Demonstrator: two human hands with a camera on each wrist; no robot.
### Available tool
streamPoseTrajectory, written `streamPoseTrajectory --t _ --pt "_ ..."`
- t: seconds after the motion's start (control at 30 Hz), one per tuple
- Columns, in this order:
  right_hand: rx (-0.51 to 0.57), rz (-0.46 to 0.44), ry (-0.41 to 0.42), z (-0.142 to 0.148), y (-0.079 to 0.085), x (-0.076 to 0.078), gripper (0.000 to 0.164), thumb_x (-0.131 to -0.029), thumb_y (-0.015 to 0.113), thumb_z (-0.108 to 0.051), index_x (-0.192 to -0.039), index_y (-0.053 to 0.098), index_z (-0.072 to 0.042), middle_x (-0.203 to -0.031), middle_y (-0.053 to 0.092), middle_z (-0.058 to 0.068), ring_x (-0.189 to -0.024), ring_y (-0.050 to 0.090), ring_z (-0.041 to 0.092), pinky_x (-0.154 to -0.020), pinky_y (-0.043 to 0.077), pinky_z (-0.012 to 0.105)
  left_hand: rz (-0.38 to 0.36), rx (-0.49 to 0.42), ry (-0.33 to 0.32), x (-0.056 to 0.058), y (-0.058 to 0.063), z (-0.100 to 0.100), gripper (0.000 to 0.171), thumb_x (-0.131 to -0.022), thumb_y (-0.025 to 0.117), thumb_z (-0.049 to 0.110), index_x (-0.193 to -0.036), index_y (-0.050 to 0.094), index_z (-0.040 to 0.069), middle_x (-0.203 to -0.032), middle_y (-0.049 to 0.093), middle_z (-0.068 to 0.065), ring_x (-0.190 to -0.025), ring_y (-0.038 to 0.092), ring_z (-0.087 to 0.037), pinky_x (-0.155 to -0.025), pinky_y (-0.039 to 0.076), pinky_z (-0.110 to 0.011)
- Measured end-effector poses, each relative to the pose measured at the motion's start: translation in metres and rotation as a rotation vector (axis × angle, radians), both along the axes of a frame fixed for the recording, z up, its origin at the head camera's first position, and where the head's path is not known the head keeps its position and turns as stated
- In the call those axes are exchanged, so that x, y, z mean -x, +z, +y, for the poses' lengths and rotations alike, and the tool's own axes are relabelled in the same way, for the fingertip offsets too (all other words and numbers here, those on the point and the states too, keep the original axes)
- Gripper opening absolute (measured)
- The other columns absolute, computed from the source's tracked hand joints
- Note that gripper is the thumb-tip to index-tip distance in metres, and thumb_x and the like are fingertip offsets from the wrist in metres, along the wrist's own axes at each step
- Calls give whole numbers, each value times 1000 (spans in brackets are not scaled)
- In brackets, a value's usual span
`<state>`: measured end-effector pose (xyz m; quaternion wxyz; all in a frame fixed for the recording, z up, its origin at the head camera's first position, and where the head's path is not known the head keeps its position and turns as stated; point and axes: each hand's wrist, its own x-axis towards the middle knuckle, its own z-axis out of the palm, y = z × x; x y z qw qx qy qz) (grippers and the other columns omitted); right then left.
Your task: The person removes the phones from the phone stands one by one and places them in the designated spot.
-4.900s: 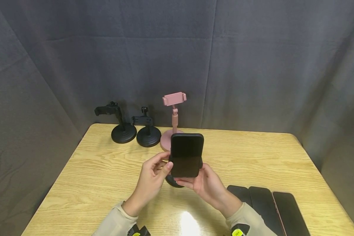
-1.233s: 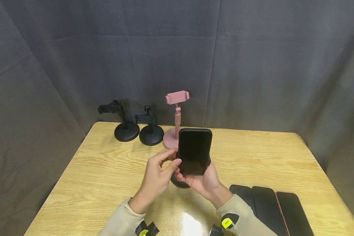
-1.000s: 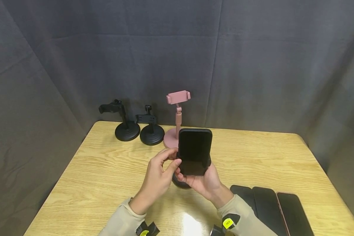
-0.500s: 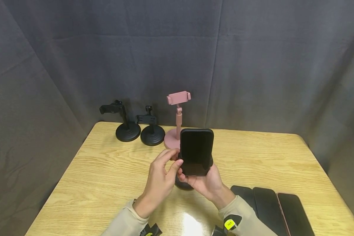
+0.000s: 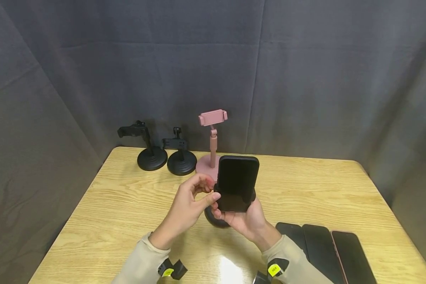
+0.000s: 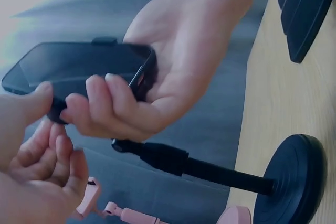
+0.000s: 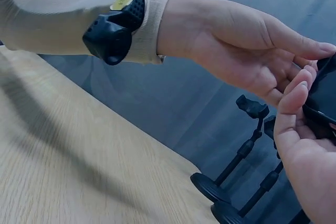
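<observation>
A black smartphone [image 5: 238, 181] sits upright, screen facing me, in the clamp of a black phone stand [image 5: 215, 220]. The stand's round base and pole [image 6: 226, 176] show below it in the left wrist view. My right hand [image 5: 252, 223] cups the phone from below and behind, its fingers curled round the lower edge. At the left side my left hand [image 5: 188, 203] has its thumb by the phone's edge and the other fingers curled behind. A dark clamp end [image 6: 56, 115] shows between that thumb and those fingers. The back of the clamp is hidden by the phone.
A pink phone stand [image 5: 213, 148] stands behind the phone. Left of it are two black phone stands, one nearer [image 5: 182, 161] and one farther left [image 5: 152, 157]. Three phones lie side by side at the right: one [image 5: 292, 232], another [image 5: 321, 246], and a pink-edged one [image 5: 353, 252].
Over the last half second my left index finger has drawn back a little from the phone's side and the left forearm has shifted left. The right hand keeps its grip on the phone.
</observation>
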<state>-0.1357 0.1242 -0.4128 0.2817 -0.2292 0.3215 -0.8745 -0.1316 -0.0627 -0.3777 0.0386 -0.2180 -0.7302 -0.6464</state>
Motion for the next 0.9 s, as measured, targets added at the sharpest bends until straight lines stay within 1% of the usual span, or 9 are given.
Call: streamPoseTrajectory --t 0.13,0.23,0.4,0.5,0.63,0.7,0.77,0.8,0.9 --pt "14 15 -5 0 -2 0 48 -107 31 -50 -125 56 -14 -109 65 1 -96 61 16 -86 53 27 20 -32 -56 6 -1 -3 29 -88 77 6 -110 61 -3 -97 60 -14 -93 59 -10 -90 51 -21" --pt "18 27 -5 -1 -3 -1 49 -107 29 -50 -125 56 -14 -110 64 1 -97 61 16 -86 53 28 14 -27 -88 8 -2 -4 29 -87 78 5 -109 61 -3 -96 61 -13 -91 59 -9 -88 51 -21" --pt "16 18 -12 -2 -3 -1 50 -106 32 -53 -127 56 -14 -110 64 1 -98 61 15 -86 53 29 10 -14 -85 10 -2 -5 26 -85 79 2 -103 62 -3 -91 61 -14 -87 57 -8 -84 51 -20" --pt "21 11 -16 -2 -3 -1 50 -106 33 -53 -127 56 -13 -110 64 1 -98 61 15 -86 53 28 9 -20 -79 11 -3 -6 25 -85 80 5 -101 62 -3 -90 61 -13 -86 57 -8 -84 51 -20" --pt "21 21 -17 -3 -4 0 50 -107 32 -51 -127 56 -13 -110 64 2 -98 61 16 -86 53 28 4 -22 -97 12 -4 -6 26 -87 80 9 -102 62 -3 -91 62 -13 -87 60 -7 -85 52 -21" --pt "25 26 -19 -3 -4 0 49 -107 30 -50 -127 56 -13 -110 64 2 -98 61 16 -86 53 28 -6 -4 -98 11 -5 -6 26 -88 78 9 -106 63 -4 -93 64 -13 -90 62 -8 -89 52 -22" --pt "23 25 -25 -3 -4 -1 49 -108 28 -50 -127 56 -14 -109 64 2 -98 61 16 -86 53 28 2 42 -77 10 -5 -5 26 -90 75 7 -111 65 -4 -95 67 -13 -92 64 -10 -93 53 -26" --pt "24 24 -28 -3 -4 -1 49 -108 27 -50 -127 55 -15 -110 64 2 -99 61 16 -86 53 27 24 75 -56 8 -4 -4 26 -91 74 6 -113 66 -3 -96 69 -13 -93 66 -12 -94 54 -28" --pt "30 6 -51 -4 -3 -2 50 -108 26 -52 -128 54 -15 -110 65 2 -99 62 17 -87 53 28 148 194 43 2 -2 -1 28 -91 73 6 -118 69 -2 -99 73 -13 -94 68 -18 -94 56 -35"
